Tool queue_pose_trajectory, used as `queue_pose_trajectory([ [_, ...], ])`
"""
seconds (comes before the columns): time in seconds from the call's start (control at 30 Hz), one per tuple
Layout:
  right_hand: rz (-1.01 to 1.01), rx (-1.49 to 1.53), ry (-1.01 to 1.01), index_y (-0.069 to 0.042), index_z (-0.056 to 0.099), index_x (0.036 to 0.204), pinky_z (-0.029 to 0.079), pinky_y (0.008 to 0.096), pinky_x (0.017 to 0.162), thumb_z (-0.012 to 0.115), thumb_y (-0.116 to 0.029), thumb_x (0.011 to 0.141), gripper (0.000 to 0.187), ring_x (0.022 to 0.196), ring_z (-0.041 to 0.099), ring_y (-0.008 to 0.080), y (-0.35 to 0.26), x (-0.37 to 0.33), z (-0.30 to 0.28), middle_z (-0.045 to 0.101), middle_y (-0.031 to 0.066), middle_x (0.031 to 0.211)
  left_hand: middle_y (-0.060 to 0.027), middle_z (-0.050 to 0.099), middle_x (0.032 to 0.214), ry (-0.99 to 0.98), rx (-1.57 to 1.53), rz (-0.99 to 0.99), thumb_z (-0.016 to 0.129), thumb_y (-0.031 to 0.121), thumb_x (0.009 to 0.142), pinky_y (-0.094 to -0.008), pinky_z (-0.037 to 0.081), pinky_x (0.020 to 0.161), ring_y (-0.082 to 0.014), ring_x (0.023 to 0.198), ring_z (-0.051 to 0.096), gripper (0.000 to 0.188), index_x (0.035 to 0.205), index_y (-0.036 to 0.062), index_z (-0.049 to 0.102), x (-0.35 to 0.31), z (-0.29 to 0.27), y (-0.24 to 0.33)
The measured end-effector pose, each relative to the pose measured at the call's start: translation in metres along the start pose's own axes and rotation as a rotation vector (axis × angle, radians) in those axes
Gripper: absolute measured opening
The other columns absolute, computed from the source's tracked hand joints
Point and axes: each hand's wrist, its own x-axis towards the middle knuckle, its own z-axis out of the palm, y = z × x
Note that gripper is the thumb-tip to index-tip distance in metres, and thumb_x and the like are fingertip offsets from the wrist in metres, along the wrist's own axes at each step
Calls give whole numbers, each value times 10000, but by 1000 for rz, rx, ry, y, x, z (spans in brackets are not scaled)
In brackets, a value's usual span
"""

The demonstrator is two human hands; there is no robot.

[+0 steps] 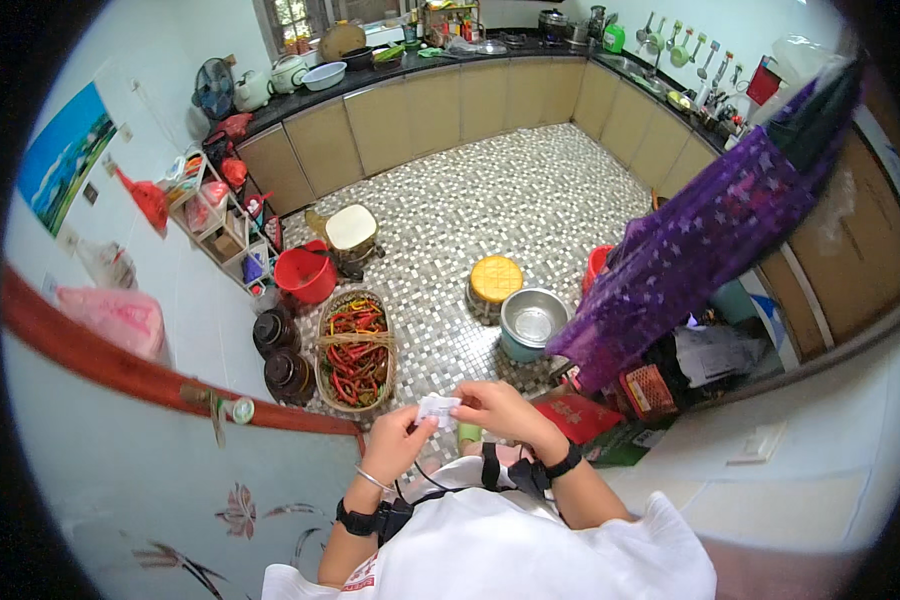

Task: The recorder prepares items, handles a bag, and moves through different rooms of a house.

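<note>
A small white piece of paper or packet [436,409] is held up in front of my body; its exact kind is too small to tell. My left hand [398,442] pinches it from the left, with the thumb on its lower edge. From the right, my right hand [507,412] is closed with its fingertips at the paper's right edge. Beyond my left hand, on the floor, stands a woven basket [320,385] of red and green chili peppers [355,345]. A metal basin [535,318] lies past my right hand.
At left is a door with a red-brown frame [170,385]; dark jars [288,375] and a red bucket [306,273] stand near the wall. A yellow-topped stool [495,278] is ahead. A purple cloth [690,230] hangs at right. Counters [400,105] line the back.
</note>
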Motion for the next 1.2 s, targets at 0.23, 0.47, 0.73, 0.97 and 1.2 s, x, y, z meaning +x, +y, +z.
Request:
queue_pose_trajectory([
  [0.23,-149,-51,67,0,572,881,431,323,561,560,-183,825,191,596,547,220,-8,120,-74,570,113,686,-6,577,709,129,-227,-162,567,151,847,-221,395,576,-59,640,468,197,919,-24,621,130,-34,1],
  [0.47,46,80,134,-6,571,806,419,263,557,606,-172,812,169,591,519,104,27,192,-137,579,54,653,-26,571,707,-121,-224,-61,589,157,826,-228,396,568,-71,627,468,216,930,-31,615,266,-42,-40],
  [0.73,222,304,355,-15,601,795,429,215,587,615,-180,814,166,636,537,52,54,308,-215,603,3,673,-103,529,647,-254,-156,73,610,214,802,-300,396,522,-168,562,506,239,781,-23,618,452,-78,-12],
  [0.97,225,204,511,2,610,812,436,240,569,627,-204,800,206,629,562,98,45,424,-280,612,46,670,-82,519,632,-348,57,166,600,223,814,-281,360,496,-141,526,455,228,803,-3,627,606,-124,-20],
  [1.2,114,464,545,-1,588,797,434,206,584,630,-150,802,156,644,525,48,90,526,-328,593,7,702,33,478,649,-227,-307,2,603,209,836,-218,315,499,-43,577,374,244,832,-34,625,716,-127,-21],
])
